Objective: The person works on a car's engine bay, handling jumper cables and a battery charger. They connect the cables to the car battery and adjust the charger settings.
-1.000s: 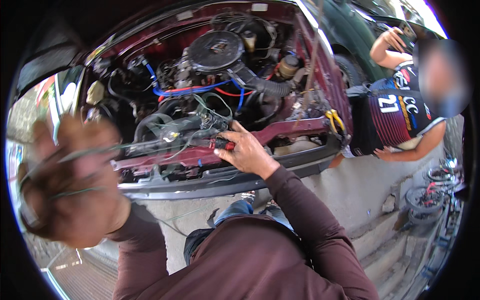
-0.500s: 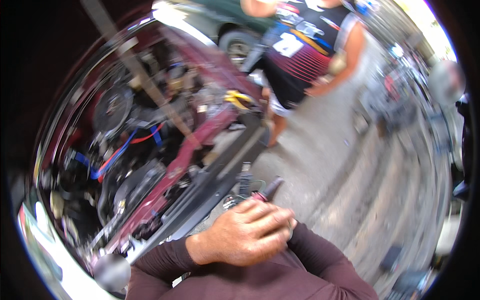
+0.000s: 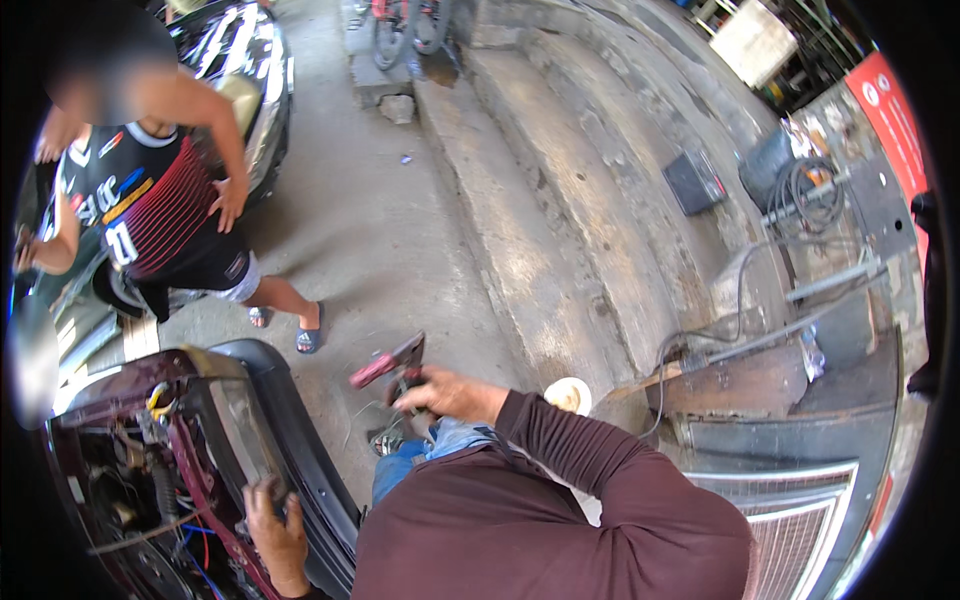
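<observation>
The engine bay (image 3: 130, 510) stands open, with blue and red hoses (image 3: 205, 550) in sight near the car's front edge. Neither hand is working on a part inside it, so the work reads as partway along; which connections are made and how much is left cannot be judged from this view.

The red-and-dark tool (image 3: 375, 369) is in the right hand (image 3: 440, 393), over the concrete floor (image 3: 390, 270), well clear of the front bumper's outer edge (image 3: 300, 450). The right fingers are curled round its dark part; their exact pinch is hard to make out. The left hand (image 3: 275, 530) is at the front edge of the bay, its fingers slightly spread and seemingly resting there, with nothing visible between them.

The lower picture edge cuts off much of the bay, deep shadow hides its inner parts, and the tool's exact kind is unclear.
</observation>
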`<state>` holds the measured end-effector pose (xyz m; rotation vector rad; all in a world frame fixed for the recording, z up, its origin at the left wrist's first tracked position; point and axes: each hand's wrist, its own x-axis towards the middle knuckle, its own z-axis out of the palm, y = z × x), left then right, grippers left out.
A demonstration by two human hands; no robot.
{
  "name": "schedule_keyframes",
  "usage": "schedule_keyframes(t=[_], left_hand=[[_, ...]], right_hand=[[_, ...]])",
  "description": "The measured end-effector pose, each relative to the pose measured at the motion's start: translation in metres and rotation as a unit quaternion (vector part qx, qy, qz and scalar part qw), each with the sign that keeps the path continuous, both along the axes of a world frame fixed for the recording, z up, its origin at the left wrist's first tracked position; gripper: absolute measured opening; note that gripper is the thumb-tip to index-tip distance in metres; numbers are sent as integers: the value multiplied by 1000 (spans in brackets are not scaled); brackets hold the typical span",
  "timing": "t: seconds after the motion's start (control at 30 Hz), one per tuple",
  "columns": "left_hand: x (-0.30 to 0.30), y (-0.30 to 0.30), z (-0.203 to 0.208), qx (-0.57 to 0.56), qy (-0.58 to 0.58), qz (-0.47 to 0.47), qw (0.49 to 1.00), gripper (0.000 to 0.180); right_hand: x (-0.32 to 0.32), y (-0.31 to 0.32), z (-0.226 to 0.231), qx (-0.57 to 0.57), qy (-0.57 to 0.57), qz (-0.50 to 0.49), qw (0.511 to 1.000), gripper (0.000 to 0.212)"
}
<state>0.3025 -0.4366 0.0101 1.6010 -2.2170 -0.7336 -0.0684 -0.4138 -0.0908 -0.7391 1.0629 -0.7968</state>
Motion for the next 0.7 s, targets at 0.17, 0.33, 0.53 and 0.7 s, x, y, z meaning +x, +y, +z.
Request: schedule_keyframes(t=[0.17, 0.33, 0.53, 0.7], left_hand=[[47, 33, -132, 234, -48, 15, 971, 31], [40, 18, -198, 340, -42, -43, 938, 26], [26, -16, -272, 466, 49, 110, 877, 22], [1, -11, -256, 497, 102, 247, 826, 27]], right_hand=[[-117, 82, -79, -216, 415, -79, 880, 27], [-185, 176, -60, 114, 331, -398, 848, 35], [-278, 268, -12, 139, 424, -560, 698, 31], [-338, 309, -22, 146, 398, -623, 657, 24]])
